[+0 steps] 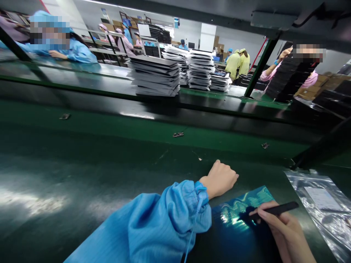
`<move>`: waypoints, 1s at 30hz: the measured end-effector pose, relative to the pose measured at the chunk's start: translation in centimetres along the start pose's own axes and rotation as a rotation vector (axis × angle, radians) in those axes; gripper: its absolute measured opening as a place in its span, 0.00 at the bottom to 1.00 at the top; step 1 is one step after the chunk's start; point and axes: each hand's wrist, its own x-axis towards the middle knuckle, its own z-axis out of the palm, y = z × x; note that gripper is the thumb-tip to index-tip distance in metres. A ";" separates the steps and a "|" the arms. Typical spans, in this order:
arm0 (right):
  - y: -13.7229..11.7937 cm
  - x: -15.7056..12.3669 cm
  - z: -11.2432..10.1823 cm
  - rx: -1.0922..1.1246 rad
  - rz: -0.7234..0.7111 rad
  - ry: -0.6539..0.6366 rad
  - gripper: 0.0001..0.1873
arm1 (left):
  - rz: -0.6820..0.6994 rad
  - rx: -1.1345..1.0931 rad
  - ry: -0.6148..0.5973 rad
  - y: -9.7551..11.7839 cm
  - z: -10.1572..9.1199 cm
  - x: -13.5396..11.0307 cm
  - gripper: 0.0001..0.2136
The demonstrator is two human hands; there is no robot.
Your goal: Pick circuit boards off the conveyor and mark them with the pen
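Note:
My left hand (220, 178), in a blue elastic-cuffed sleeve, is curled with the knuckles up over the green bench surface. Its fingertips are turned under, so whether they hold anything is hidden. In my right hand (287, 230) a slim black pen-like tool (282, 208) is pinched between thumb and fingers. The tool's tip points left, over a glossy dark panel (241, 237) with teal, wavy reflections near its far edge. I cannot tell whether the tip touches the panel. My left sleeve overlaps the panel's left side.
A clear plastic bag (320, 204) with a white label lies right of the panel. Small electronic parts (178, 134) sit along the bench's far strip. Stacks of sheets (156, 75) stand on the ledge beyond. Co-workers are across the line, one behind a black tray stack (287, 75).

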 end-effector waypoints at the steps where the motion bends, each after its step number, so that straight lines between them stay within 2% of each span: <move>1: 0.0 0.0 0.0 -0.007 -0.006 -0.005 0.14 | 0.002 0.001 0.004 0.0 0.0 0.0 0.17; 30: -0.2 -0.1 0.3 -0.010 -0.002 0.013 0.14 | 0.133 0.107 0.105 0.8 1.3 -0.2 0.10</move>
